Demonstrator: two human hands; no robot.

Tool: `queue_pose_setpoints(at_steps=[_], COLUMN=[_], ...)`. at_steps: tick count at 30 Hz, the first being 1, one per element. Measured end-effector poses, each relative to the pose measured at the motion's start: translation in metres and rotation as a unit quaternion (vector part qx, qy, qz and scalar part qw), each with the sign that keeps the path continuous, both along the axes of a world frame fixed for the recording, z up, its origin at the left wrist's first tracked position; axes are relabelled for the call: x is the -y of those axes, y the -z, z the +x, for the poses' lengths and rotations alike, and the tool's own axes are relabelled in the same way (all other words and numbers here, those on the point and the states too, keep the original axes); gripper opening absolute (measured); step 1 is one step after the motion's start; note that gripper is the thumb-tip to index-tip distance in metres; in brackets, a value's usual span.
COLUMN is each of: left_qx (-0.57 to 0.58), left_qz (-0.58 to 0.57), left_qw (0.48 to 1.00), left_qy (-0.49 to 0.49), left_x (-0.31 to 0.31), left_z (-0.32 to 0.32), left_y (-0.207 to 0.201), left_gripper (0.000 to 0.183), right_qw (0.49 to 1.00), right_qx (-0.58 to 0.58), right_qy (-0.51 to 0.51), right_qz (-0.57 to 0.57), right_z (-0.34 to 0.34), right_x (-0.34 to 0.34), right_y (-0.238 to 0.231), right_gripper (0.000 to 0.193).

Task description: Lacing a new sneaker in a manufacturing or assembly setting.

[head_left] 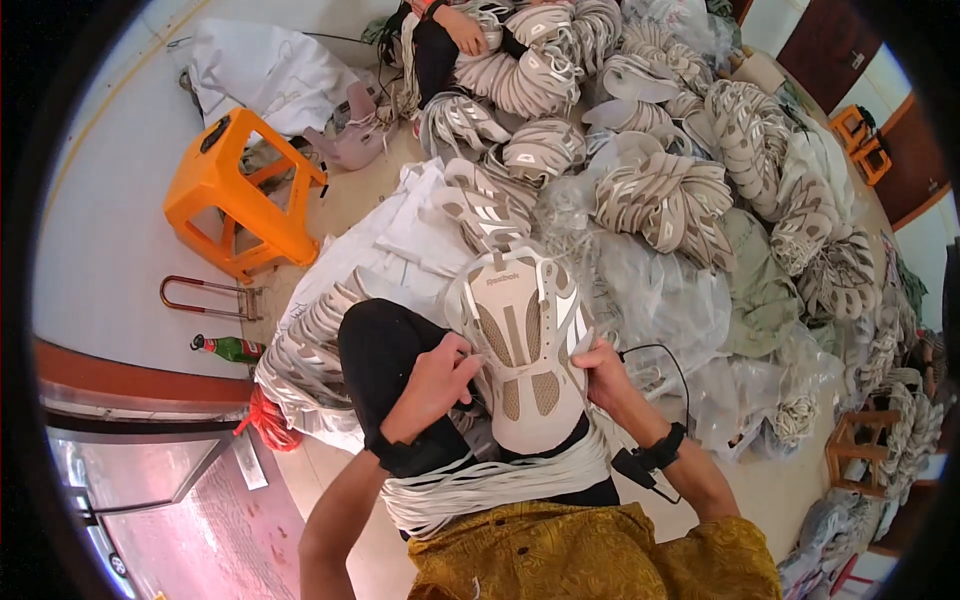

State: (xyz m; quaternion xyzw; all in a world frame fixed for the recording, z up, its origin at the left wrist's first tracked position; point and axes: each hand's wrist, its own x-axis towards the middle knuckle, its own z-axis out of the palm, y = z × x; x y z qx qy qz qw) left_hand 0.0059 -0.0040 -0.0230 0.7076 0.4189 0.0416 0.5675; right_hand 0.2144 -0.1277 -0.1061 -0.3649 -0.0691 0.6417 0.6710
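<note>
While the black-trousered lap (385, 345) spreads out below, there's the beige-and-white shoe upper (535, 410), mesh panels showing, held up over the lap's far edge with its rounded plain end toward the body! And the right hand (603, 374): thumb and fingers pinching the upper's right edge. On the opposite edge, the left hand (437, 385), fingers curled in close; whether they're gripping, I cannot tell from this angle. A black band (661, 446) circles the right wrist. Just nearer the body, a thick bundle of white cords (495, 495) stretches right across the lap, beside a mustard patterned shirt (560, 555). Out to the left, stacked shoe uppers (315, 350) run along the left edge of a white sheet (390, 235), a red string bundle (270, 425) at its near corner! Toward the floor's left edge, a green bottle (232, 348), and farther off, an orange stool (240, 190). Then the floor's far edge: a great heap of bundled uppers (665, 200), a co-worker's hand (462, 30) right beside it!
</note>
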Motion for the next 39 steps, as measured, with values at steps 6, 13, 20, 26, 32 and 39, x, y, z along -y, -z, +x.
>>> queue_pose_setpoints(at_steps=[6, 13, 20, 26, 32, 39], left_qx=[0.038, -0.003, 0.043, 0.076, 0.090, -0.090], left_qz=[0.092, 0.410, 0.474, 0.178, 0.215, 0.414], left_qw=[0.995, 0.911, 0.871, 0.975, 0.961, 0.862], left_qy=[-0.006, 0.044, 0.122, 0.105, 0.152, 0.278], left_x=[0.032, 0.049, 0.054, 0.072, 0.097, 0.120], left_z=[-0.009, -0.006, -0.018, -0.040, -0.046, -0.040], left_y=[-0.004, -0.004, -0.015, -0.022, -0.001, 0.012], left_gripper=[0.027, 0.031, 0.019, 0.008, 0.007, 0.010], right_qw=[0.994, 0.966, 0.861, 0.604, 0.477, 0.465], right_qx=[-0.007, 0.117, 0.492, 0.740, 0.816, 0.815], right_qy=[-0.103, -0.211, -0.104, -0.210, -0.192, -0.161], right_qz=[-0.040, -0.095, -0.072, 0.209, 0.264, 0.307], right_z=[0.006, 0.007, 0.024, -0.031, -0.036, -0.053], right_x=[0.000, 0.002, 0.013, 0.051, 0.055, 0.057], right_y=[0.012, 0.024, -0.030, -0.052, -0.046, -0.052], right_gripper=[0.049, 0.026, 0.010, 0.011, 0.011, 0.015])
